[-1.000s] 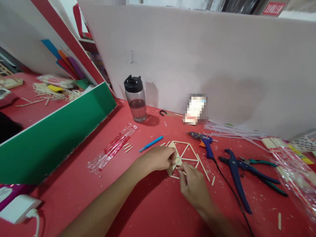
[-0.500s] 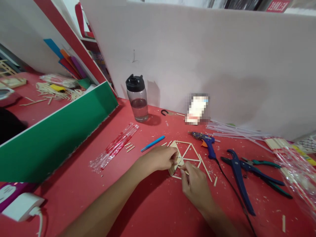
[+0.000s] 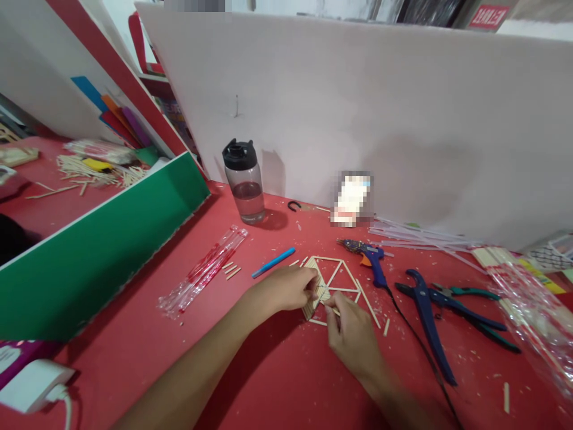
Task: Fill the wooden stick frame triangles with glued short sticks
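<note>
A small frame of thin wooden sticks lies on the red table, with triangular struts on its right and a panel of sticks set side by side on its left. My left hand is closed at that panel, its fingertips pinched over the sticks; what they grip is hidden. Close beside it, my right hand pinches a short wooden stick against the panel's right edge. Just right of the frame lies a loose stick.
A blue glue gun with a black cord, blue cutters and green-handled pliers lie to the right. Behind stand a water bottle and a lit phone. A blue pen and plastic wrappers lie left.
The whole view has shifted slightly, so things sit a little further left. Both hands keep nearly the same pinched pose at the stick frame.
</note>
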A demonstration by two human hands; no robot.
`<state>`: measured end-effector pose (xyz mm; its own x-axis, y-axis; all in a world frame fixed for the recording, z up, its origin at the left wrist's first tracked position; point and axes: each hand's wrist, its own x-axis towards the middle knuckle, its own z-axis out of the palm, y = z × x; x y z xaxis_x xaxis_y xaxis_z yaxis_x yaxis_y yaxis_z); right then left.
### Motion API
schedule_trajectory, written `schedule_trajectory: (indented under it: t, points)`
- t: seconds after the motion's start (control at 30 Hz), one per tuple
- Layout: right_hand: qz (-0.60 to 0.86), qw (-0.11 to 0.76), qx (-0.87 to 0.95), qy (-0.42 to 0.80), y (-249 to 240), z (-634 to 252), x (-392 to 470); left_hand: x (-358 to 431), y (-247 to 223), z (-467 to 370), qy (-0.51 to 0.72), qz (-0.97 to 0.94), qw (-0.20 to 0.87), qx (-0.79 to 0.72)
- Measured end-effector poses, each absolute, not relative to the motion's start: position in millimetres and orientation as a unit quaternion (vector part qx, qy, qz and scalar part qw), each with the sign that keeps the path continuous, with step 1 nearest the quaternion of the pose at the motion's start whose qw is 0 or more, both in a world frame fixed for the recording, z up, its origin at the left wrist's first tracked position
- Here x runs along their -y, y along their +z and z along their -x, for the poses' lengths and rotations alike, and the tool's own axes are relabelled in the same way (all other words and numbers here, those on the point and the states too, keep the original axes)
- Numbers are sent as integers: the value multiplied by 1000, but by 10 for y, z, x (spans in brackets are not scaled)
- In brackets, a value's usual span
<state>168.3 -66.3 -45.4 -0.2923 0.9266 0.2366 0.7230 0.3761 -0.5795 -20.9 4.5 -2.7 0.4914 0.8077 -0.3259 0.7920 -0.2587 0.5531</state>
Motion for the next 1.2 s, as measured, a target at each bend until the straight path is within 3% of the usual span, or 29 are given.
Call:
schedule_trajectory:
  t: [0.17, 0.37, 1.2]
  points:
    - [514, 276, 776, 240, -411, -1689, 679, -41, -4, 201, 8, -794, 338, -504]
    - [513, 338, 700, 365, -167, -1919, 620, -31, 8, 198, 10, -802, 334, -495]
    - [512, 246, 798, 202, -393, -1821, 538, -48, -10, 227, 14, -798, 352, -489]
